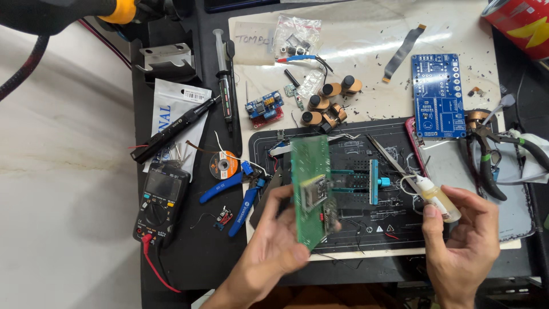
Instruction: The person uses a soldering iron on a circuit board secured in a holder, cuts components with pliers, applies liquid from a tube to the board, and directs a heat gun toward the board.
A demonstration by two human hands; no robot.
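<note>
The left hand (274,240) has its fingers (280,197) clenched around a green circuit board (311,189), held upright and edge-on above the near part of the desk, with a small module mounted on its face. The right hand (466,237) grips a small dropper bottle (436,197) of yellowish liquid between thumb and fingers (477,200), its white nozzle tilted up and to the left, close to the board but apart from it.

Under both hands lies one dark work mat (394,229) carrying a blue board clamp (369,182) and one pair of tweezers (386,155). Beyond it a pale, speckled sheet (366,57) holds one blue circuit board (437,94), one small blue and red module (264,109), five little round brown parts with dark tops (329,103), one flat ribbon cable (403,51) and a clear bag of parts (296,34). At the right edge lie one pair of pliers with dark handles (486,157) and part of a red can (523,23).

To the left, on the black desk (189,252), sit one multimeter (161,203) with a red lead, one pair of blue-handled cutters (237,191), one orange spool of solder wick (223,166), one black pen-shaped tool (174,129), one syringe (222,74) and one white packet (171,109). Past the desk's left side spreads a pale marble-like floor (63,171).
</note>
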